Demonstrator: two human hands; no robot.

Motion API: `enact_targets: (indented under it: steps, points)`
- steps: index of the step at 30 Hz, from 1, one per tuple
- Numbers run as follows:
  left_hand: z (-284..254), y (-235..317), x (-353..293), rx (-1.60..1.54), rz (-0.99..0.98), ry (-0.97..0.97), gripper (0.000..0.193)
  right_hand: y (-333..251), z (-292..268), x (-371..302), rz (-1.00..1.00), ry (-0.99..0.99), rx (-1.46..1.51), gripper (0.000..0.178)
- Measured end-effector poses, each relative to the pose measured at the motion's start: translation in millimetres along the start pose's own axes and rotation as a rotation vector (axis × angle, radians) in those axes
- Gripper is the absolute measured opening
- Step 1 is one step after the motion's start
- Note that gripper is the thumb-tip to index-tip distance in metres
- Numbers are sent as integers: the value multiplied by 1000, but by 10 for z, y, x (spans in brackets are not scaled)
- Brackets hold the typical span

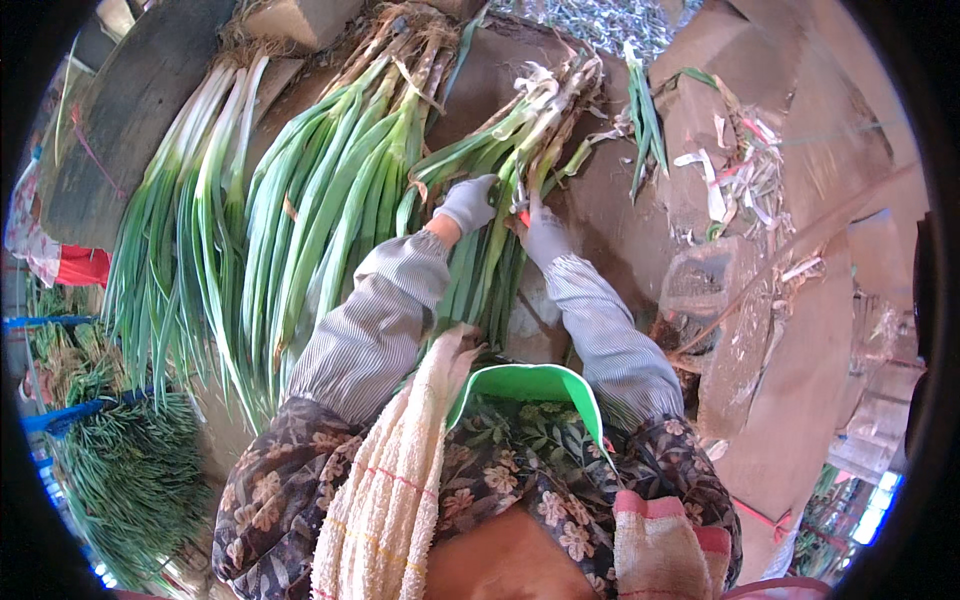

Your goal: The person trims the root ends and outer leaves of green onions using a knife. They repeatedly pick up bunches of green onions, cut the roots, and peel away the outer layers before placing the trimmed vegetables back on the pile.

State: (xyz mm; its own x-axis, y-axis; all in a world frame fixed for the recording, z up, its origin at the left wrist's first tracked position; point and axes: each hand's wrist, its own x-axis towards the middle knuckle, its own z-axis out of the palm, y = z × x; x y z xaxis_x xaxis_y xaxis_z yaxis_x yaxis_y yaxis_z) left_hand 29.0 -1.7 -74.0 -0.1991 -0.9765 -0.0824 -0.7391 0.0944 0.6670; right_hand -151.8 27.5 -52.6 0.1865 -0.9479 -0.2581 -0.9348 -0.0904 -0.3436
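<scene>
My left hand, in a light grey glove, is closed with its fingers curled against the leaves of a green onion bunch; the exact grip is partly hidden. Close beside it, my gloved right hand is closed around a small tool with a red-orange handle, whose working end I cannot make out. Dry, pale outer leaves hang loose at the upper part of this bunch. To its left lie a larger bunch of long green onions and a bunch with cleaner white stems, roots pointing away from me.
A single green onion piece lies right of the bunch. Peeled scraps are heaped farther right. A brick-like block stands by my right arm. Piled greens fill the lower left, and a pale towel hangs before me.
</scene>
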Motion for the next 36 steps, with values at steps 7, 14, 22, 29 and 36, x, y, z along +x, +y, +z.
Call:
enact_targets:
  steps: [7, 14, 22, 29, 36]
  points:
    - [-8, -37, 38, 24, -38, -48, 66, 72, 26, -158, 0, 0, 206, 74]
    - [-64, 47, 120, 11, -82, -8, 59, 490, -69, 800, -42, 146, 121, 83]
    - [57, 367, 642, 343, -250, -116, 46, 1012, -532, 2035, 123, 290, 44, 76]
    - [-316, 169, 836, 360, -124, -284, 28, 837, -416, 1260, 130, 137, 272, 86]
    - [-1365, -235, 514, -119, -207, -203, 42, 1204, -291, 1117, 31, 382, 403, 66]
